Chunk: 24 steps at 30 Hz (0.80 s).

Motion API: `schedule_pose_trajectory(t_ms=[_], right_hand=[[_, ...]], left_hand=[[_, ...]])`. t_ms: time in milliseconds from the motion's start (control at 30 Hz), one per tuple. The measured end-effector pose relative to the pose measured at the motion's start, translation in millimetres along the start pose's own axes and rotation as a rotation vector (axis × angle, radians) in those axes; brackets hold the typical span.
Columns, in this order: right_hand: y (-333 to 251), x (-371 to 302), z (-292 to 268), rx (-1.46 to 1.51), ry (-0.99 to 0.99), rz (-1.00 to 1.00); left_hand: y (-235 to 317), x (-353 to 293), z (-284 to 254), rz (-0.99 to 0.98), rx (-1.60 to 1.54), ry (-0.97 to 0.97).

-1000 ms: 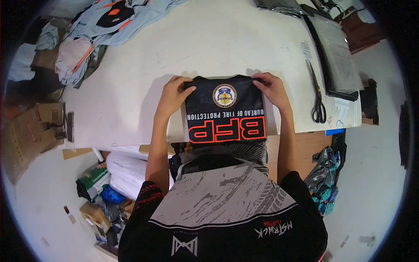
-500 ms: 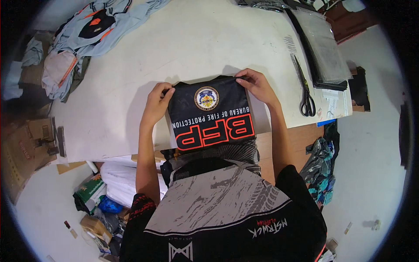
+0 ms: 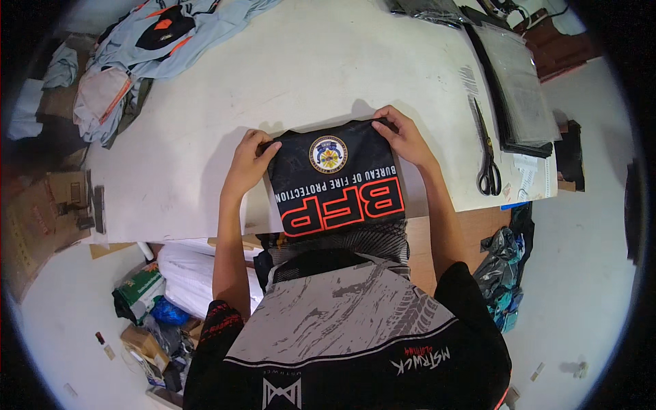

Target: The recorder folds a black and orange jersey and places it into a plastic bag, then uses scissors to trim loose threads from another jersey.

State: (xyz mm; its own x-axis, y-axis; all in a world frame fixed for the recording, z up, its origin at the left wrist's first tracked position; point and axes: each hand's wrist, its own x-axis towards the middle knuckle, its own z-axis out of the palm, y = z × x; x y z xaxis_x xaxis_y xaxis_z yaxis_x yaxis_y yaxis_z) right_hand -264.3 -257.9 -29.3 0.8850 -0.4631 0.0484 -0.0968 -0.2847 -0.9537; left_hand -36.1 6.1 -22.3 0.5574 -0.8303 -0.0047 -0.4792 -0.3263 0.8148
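A black printed shirt, apparently folded into a rough rectangle, lies at the table's near edge, its lower end reaching my body. A round emblem and large red-outlined lettering cover its upper face, upside down from where I stand. My left hand pinches its far left corner between thumb and fingers. At the far right corner, my right hand grips the cloth in the same way. Both forearms come up from below, on either side of the shirt.
Black-handled scissors lie on the white table to the right, beside a stack of clear plastic bags. Light blue garments are heaped at the far left. Cardboard boxes stand left of the table; wrapped bundles sit below right.
My view has turned slightly, so the scissors and bags appear a little lower and farther right. Both hands keep their hold on the shirt's far corners, with little visible movement.
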Motion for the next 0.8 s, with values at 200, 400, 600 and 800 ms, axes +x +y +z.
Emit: schedule_pose_trajectory(t_ms=[200,400,600,800], right_hand=[[-14.5,0.2,9.3,-0.095,0.095,0.099],[3.8,6.2,7.4,-0.251,0.262,-0.022],[-19.2,13.6,-0.8,-0.466,0.057,0.164],[-4.2,18.9,8.2,-0.275,0.045,0.091]], left_hand=[[6.1,-4.2,-2.5,-0.101,-0.008,0.039],[9.1,0.3,8.5,-0.079,-0.029,0.253],[6.3,16.8,-12.9,-0.252,0.153,-0.145],[-1.8,23.7,-14.1,-0.265,0.142,-0.226]])
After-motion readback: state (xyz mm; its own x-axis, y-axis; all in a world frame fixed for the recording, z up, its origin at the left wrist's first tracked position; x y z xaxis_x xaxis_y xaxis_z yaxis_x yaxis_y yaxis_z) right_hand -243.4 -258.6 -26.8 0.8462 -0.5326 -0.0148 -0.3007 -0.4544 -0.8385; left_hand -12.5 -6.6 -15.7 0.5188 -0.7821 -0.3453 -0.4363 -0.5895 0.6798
